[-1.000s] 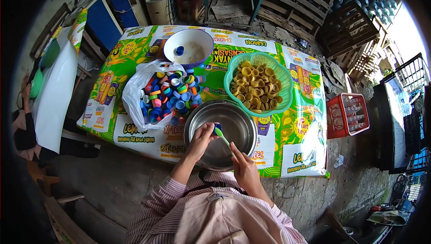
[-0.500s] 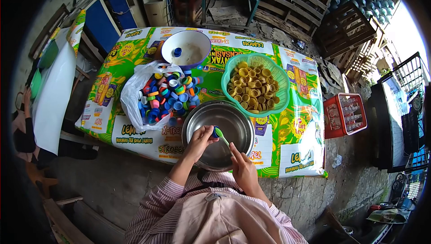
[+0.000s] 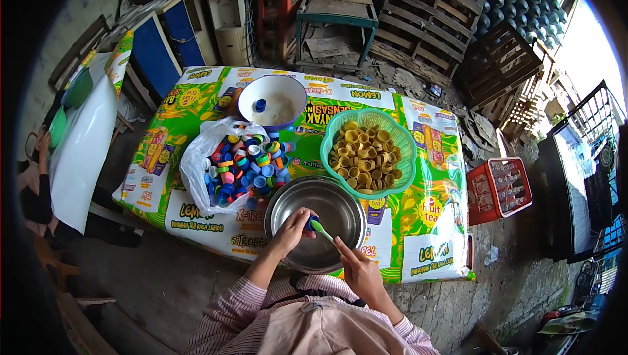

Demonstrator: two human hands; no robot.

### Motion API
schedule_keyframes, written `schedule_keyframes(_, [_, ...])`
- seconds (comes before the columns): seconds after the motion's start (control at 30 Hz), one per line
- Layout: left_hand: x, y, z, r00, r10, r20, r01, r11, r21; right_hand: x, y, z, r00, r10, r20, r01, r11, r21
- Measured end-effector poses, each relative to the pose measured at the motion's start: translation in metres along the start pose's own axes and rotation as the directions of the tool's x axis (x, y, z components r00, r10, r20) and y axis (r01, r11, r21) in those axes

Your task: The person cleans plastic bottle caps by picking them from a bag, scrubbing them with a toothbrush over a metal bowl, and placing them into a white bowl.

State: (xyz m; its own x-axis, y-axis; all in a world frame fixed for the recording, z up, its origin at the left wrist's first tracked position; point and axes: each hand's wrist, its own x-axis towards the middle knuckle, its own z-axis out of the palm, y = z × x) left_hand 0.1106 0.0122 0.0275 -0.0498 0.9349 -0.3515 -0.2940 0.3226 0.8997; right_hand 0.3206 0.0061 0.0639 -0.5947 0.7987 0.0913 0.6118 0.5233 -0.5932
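Over the steel bowl, my left hand pinches a dark blue bottle cap. My right hand grips a slim light-green tool, its far end right at the cap; its exact kind I cannot tell. To the left, a white plastic bag lies spread with many coloured bottle caps heaped on and beside it. A mint-green plastic basket on the right holds a pile of yellowish caps. One blue cap sits inside a white enamel basin farther back.
The table wears a bright printed cover. A red crate of bottles stands on the floor at the right. Wooden pallets and a small bench are behind. At far left another person's arm is beside a white surface.
The camera view has tilted up slightly, so the table and bowls appear lower. Both hands keep their holds on the cap and the green tool above the steel bowl.
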Motion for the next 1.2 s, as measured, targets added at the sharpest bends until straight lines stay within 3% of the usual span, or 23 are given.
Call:
schedule_keyframes(0.1, [-0.003, -0.003, 0.0, 0.999, -0.027, 0.017, 0.027, 0.999, 0.019, 0.001, 0.004, 0.004, 0.999, 0.02, -0.045, -0.014, 0.992, 0.126])
schedule_keyframes(0.2, [-0.009, 0.001, 0.002, 0.994, -0.015, 0.111, 0.03, 0.991, -0.133, 0.002, 0.0, -0.001, 0.997, 0.056, -0.046, -0.046, 0.978, 0.204])
schedule_keyframes(0.27, [-0.013, 0.005, 0.003, 0.989, 0.06, 0.135, -0.05, 0.996, -0.079, 0.002, 0.0, 0.0, 0.994, 0.087, -0.071, -0.052, 0.916, 0.397])
schedule_keyframes(0.3, [-0.012, 0.003, 0.001, 0.987, 0.087, 0.133, -0.078, 0.994, -0.074, 0.001, -0.001, -0.001, 0.994, 0.087, -0.071, -0.052, 0.916, 0.398])
schedule_keyframes(0.37, [-0.004, -0.011, -0.006, 0.989, 0.084, 0.122, -0.071, 0.992, -0.107, 0.001, -0.002, -0.004, 0.996, 0.048, -0.074, -0.037, 0.989, 0.142])
schedule_keyframes(0.4, [-0.005, -0.012, -0.007, 0.991, 0.071, 0.109, -0.055, 0.988, -0.145, 0.001, -0.002, -0.005, 0.996, 0.046, -0.072, -0.036, 0.989, 0.144])
schedule_keyframes(0.47, [-0.006, -0.013, -0.01, 0.993, 0.049, 0.105, -0.03, 0.984, -0.178, -0.001, -0.001, -0.008, 0.994, 0.056, -0.095, -0.059, 0.998, -0.036])
schedule_keyframes(0.67, [-0.01, -0.011, -0.005, 0.997, -0.071, 0.045, 0.072, 0.997, -0.021, -0.001, 0.004, 0.004, 0.998, -0.033, -0.059, 0.033, 0.999, 0.01])
schedule_keyframes(0.8, [-0.01, -0.013, -0.007, 0.98, -0.178, 0.089, 0.184, 0.981, -0.054, 0.0, 0.004, 0.002, 0.994, -0.024, -0.106, 0.022, 1.0, -0.015])
schedule_keyframes(0.87, [-0.009, -0.014, -0.007, 0.964, -0.236, 0.124, 0.251, 0.96, -0.122, -0.002, 0.009, 0.006, 0.998, -0.055, -0.022, 0.054, 0.998, -0.045])
schedule_keyframes(1.0, [-0.01, -0.008, -0.005, 0.94, -0.273, 0.205, 0.314, 0.927, -0.206, 0.001, 0.003, -0.001, 0.994, -0.002, -0.113, 0.001, 1.0, -0.011])
schedule_keyframes(1.07, [-0.009, -0.006, -0.004, 0.923, -0.297, 0.247, 0.363, 0.883, -0.297, -0.001, -0.002, 0.0, 0.998, -0.016, -0.063, 0.019, 0.999, 0.043])
schedule_keyframes(1.2, [-0.005, -0.006, -0.004, 0.867, -0.312, 0.389, 0.454, 0.816, -0.358, 0.002, -0.002, 0.004, 0.993, 0.029, -0.115, -0.023, 0.998, 0.059])
